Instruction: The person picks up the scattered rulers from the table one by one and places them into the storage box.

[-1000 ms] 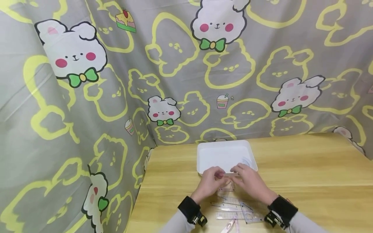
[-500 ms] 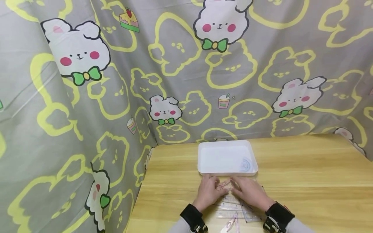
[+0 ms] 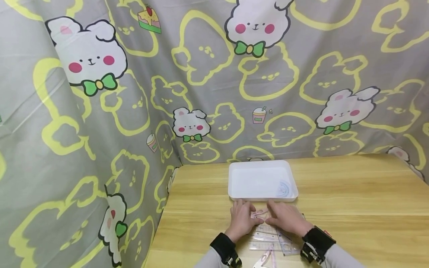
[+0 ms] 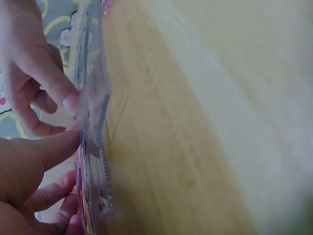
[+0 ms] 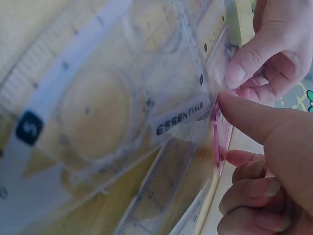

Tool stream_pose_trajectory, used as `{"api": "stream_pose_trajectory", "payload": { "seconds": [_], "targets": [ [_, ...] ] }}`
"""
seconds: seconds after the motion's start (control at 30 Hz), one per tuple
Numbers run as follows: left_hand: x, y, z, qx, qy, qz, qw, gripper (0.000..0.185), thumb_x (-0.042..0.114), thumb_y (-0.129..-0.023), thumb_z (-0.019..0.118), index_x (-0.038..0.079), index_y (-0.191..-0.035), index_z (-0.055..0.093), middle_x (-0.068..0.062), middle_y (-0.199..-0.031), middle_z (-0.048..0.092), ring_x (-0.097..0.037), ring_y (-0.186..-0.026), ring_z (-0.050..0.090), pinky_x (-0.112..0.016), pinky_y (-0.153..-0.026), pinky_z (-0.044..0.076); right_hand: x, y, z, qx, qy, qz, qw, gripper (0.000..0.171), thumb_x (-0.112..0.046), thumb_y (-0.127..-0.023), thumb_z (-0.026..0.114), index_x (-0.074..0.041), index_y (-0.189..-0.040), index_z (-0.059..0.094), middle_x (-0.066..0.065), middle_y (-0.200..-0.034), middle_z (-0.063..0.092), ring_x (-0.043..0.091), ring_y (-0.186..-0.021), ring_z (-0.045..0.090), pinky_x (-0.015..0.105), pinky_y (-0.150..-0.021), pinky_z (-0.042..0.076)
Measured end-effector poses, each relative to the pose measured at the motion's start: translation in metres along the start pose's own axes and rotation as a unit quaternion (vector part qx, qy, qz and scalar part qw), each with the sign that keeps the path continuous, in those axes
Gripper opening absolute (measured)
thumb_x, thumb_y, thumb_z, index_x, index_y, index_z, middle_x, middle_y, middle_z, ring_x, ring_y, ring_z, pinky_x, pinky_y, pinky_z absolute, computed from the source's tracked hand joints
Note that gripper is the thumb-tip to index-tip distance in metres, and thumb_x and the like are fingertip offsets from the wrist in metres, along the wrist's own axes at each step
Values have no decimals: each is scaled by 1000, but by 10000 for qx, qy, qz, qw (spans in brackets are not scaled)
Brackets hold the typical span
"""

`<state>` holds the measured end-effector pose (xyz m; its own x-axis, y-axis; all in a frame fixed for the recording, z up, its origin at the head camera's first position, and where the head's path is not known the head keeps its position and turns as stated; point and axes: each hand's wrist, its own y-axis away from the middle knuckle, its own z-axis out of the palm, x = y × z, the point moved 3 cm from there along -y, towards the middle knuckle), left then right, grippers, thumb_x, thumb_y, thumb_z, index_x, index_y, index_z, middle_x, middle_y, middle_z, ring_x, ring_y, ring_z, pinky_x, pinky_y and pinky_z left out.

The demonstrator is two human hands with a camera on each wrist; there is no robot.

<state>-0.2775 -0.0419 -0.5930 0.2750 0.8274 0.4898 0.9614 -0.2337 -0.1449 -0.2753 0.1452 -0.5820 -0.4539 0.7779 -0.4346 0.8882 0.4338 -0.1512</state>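
Well, from where I stand both hands are at the near side of the white tray (image 3: 263, 182), gripping a pink-tinted plastic piece (image 5: 223, 134) between them. The left hand (image 3: 240, 220) has its thumb on the near side and its fingers round the far side; the right hand (image 3: 287, 218) does much the same, thumb almost meeting thumb. How firmly either one pinches, I cannot tell. Clear rulers (image 3: 263, 245) lie overlapped just nearer the person, with a pink-and-white tool (image 3: 263, 259) at the near edge.

The likeliest trouble, to my mind, is slipping: thin, smooth plastic held only at its edges could twist loose if one thumb eases first. An edge might also catch a neighbour and drag it askew, since the pieces lie so close.

As for writing, a clear template (image 5: 100, 115) reads "ESSENTIALS", with a white "S" in a dark square. The scale digits blur, and I can't read the arc-marked clear piece (image 3: 283, 189) in the tray's near right corner.
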Motion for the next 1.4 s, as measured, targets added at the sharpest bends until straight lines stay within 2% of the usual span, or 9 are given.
{"api": "stream_pose_trajectory", "payload": {
  "seconds": [0.13,0.37,0.67,0.8,0.9,0.97,1.03,1.27,1.4],
  "targets": [
    [0,-1,-2,-167,90,-27,9998,42,41,-70,96,17,-92,69,10,-90,46,-10,-89,40,-28,-76,27,0,-1,-1,7,-53,12,10000,46,-37,-78,91,-16,-100,57,-10,-70,43,7,-59,38,26,-51,30],
    [-3,-4,1,-339,454,160,9983,43,35,-67,99,19,-91,67,11,-86,58,-3,-83,44,-27,-75,25,-3,0,-3,161,175,-23,9997,57,-45,-68,95,-17,-93,53,-5,-84,41,10,-66,38,26,-53,30],
    [-8,-6,0,-453,1129,351,9920,36,30,-72,97,20,-88,67,17,-80,64,5,-75,50,-25,-77,26,-6,3,-6,637,354,-358,9967,60,-49,-62,98,-19,-85,51,-10,-82,39,9,-71,35,25,-59,28],
    [-10,-7,-4,-572,1726,478,9822,27,21,-78,93,15,-86,69,13,-78,68,7,-70,56,-16,-80,41,-4,2,-7,445,-289,-281,9982,45,-41,-76,92,-21,-84,53,-12,-76,43,5,-68,39,23,-57,33],
    [-11,-8,-6,-824,2358,508,9670,20,13,-83,89,10,-88,69,10,-80,69,4,-69,59,-17,-67,53,-1,2,-6,126,-1053,-195,9942,30,-28,-89,83,-22,-85,54,-13,-73,48,2,-65,44,23,-57,39],
    [-10,-9,-9,-1015,2716,476,9558,16,10,-87,86,8,-90,70,8,-81,69,1,-68,61,-19,-62,55,1,2,-6,-72,-1419,-192,9897,24,-23,-94,77,-22,-87,55,-13,-73,51,1,-67,47,23,-59,42],
    [-9,-10,-12,-1115,2916,420,9491,14,9,-89,83,9,-91,70,8,-82,70,-1,-67,63,-21,-58,56,2,1,-8,-225,-1699,-193,9850,20,-21,-97,74,-20,-89,56,-12,-76,53,2,-69,49,24,-62,45],
    [-7,-15,-20,-902,2977,231,9501,13,13,-90,83,14,-93,71,10,-85,74,-1,-73,67,-21,-67,57,3,1,-22,-70,-2450,-463,9684,6,-10,-103,65,-12,-99,60,-2,-79,63,9,-70,59,26,-62,52],
    [-7,-18,-22,-834,3137,302,9454,11,12,-91,82,13,-93,71,8,-86,76,-1,-77,69,-21,-72,57,5,2,-26,60,-2731,-559,9603,2,-7,-104,61,-7,-106,60,4,-83,68,19,-72,66,27,-66,55]
  ]
}}
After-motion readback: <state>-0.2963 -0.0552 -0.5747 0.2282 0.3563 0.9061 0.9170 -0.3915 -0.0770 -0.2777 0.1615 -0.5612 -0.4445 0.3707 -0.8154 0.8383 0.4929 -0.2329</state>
